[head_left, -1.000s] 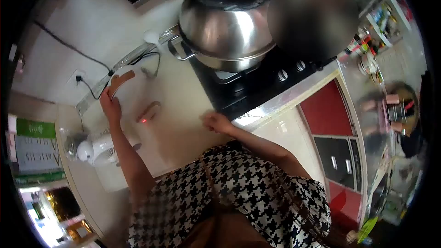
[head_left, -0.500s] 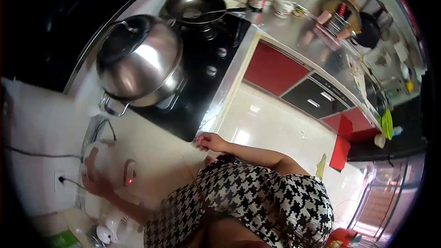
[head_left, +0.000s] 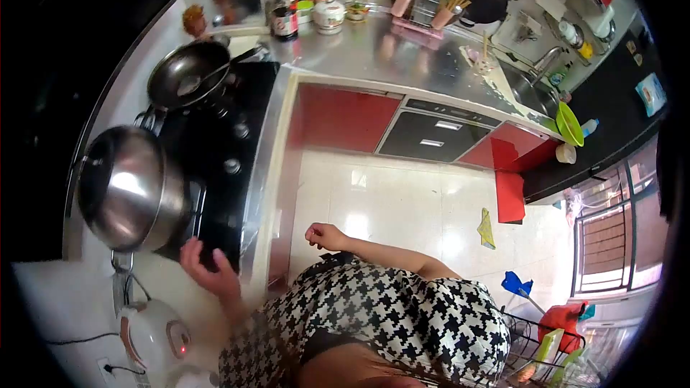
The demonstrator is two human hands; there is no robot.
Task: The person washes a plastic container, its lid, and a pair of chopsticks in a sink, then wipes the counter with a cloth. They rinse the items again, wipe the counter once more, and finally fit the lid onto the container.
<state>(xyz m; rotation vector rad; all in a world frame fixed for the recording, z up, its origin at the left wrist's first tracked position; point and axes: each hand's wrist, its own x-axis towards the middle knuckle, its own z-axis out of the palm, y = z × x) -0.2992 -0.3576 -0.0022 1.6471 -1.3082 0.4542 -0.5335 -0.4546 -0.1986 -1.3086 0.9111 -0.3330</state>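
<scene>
My left hand [head_left: 210, 271] is raised with fingers apart and nothing in it, near the front corner of the black cooktop [head_left: 219, 151], beside a large lidded steel pot [head_left: 133, 194]. Below it on the counter sits a white appliance [head_left: 147, 334] with a small red light. My right hand [head_left: 325, 237] hangs over the floor in front of my body, its fingers curled together. No object shows in the right hand. A dark wok [head_left: 183, 75] with a ladle in it rests on the far burner.
Sauce bottles [head_left: 284, 20] and a white jar [head_left: 329, 16] stand on the steel counter [head_left: 359, 47]. Further right are a utensil rack [head_left: 424, 11], a sink [head_left: 528, 90] and a green basin [head_left: 568, 124]. A yellow cloth [head_left: 486, 228] lies on the floor.
The view has turned to the right. My left hand has moved from beside the white appliance to near the pot and cooktop corner. My right hand is now over the floor, away from the counter edge.
</scene>
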